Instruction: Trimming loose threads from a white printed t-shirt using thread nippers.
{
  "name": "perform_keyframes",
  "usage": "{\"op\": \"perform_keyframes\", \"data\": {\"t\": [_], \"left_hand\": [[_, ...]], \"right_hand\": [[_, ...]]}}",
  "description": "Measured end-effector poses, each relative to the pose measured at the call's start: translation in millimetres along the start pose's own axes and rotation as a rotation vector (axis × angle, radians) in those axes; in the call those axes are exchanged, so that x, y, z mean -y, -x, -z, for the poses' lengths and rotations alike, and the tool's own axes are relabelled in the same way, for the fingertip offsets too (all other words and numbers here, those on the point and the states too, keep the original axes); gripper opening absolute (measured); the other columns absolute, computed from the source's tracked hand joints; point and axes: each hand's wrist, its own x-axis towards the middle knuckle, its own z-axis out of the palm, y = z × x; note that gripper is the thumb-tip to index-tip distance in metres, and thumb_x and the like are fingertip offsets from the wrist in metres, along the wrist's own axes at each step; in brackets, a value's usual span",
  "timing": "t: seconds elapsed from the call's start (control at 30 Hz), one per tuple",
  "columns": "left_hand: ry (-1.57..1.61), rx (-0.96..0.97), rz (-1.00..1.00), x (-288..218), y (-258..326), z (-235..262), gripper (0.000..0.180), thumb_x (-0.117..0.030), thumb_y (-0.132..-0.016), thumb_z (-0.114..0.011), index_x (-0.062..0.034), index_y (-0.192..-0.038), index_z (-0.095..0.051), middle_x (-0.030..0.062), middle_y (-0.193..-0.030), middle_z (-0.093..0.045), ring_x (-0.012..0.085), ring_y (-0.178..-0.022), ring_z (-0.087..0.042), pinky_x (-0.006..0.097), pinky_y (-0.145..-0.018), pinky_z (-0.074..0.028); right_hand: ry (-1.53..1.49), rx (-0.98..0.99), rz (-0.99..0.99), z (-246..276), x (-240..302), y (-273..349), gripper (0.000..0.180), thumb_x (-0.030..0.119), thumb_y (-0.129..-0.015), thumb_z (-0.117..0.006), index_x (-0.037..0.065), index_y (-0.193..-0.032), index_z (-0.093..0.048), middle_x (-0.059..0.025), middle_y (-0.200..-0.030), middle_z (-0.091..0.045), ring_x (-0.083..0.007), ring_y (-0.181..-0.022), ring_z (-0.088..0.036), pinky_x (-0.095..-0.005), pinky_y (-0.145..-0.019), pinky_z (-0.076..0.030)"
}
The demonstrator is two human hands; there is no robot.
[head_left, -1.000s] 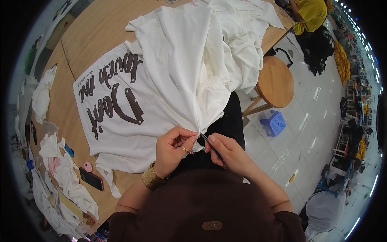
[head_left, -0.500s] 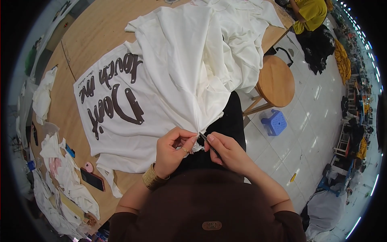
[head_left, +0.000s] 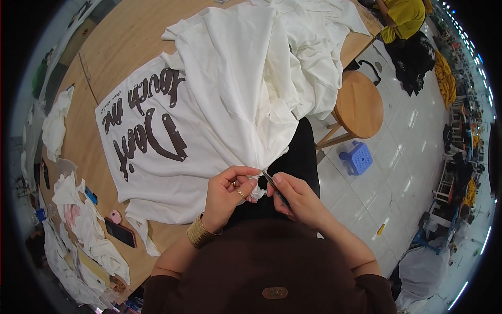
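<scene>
White fabric [head_left: 230,78] lies ahead of the left hand [head_left: 226,194], its edge pinched in the fingers [head_left: 246,171]; the right hand [head_left: 299,198] grips a dark tool [head_left: 270,181], tip beside that edge.

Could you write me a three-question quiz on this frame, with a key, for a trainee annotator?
1. True or false: the left hand pinches the gathered white fabric.
2. Multiple choice: where does the smartphone lie?
A) on the blue plastic stool
B) on the wooden table
C) on the tiled floor
3. Fill in the blank: the slim dark pointed tool is held in the ____ hand.

Key: 1. True, between thumb and forefinger. 2. B. 3. Right: the right hand grips the tool, its tip at the fabric.
</scene>
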Motion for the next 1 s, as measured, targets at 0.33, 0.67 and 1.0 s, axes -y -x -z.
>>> {"op": "perform_keyframes", "data": {"t": [0.33,0.67,1.0], "left_hand": [[0.041,0.018,-0.021,7,-3,4,0.022,0.003,-0.081,-0.058,0.0025,-0.100,-0.049,0.0016,-0.068,-0.053,0.0059,-0.057,-0.052,0.019,-0.055,-0.046],[-0.833,-0.086,-0.464,-5,-16,1,0.009,-0.006,-0.080,-0.061,-0.0004,-0.087,-0.058,0.0074,-0.071,-0.057,0.0145,-0.056,-0.055,0.024,-0.053,-0.045],[-0.685,-0.087,-0.385,-24,-5,-3,0.009,-0.006,-0.080,-0.062,-0.0002,-0.087,-0.062,0.0079,-0.073,-0.059,0.0131,-0.060,-0.057,0.024,-0.054,-0.045]], "right_hand": [[-0.324,-0.150,-0.047,-8,-15,-29,0.021,0.025,-0.090,-0.050,0.005,-0.087,-0.049,0.0030,-0.050,-0.039,-0.0041,-0.031,-0.027,-0.0192,-0.029,-0.022],[0.203,-0.493,0.481,-13,-14,-37,0.019,0.015,-0.080,-0.064,0.001,-0.075,-0.051,0.0048,-0.057,-0.041,-0.0018,-0.056,-0.034,-0.0190,-0.047,-0.030],[0.262,-0.430,0.343,1,1,-27,0.021,0.020,-0.086,-0.058,0.000,-0.082,-0.054,0.0013,-0.059,-0.046,-0.0025,-0.058,-0.038,-0.0179,-0.051,-0.033]]}}
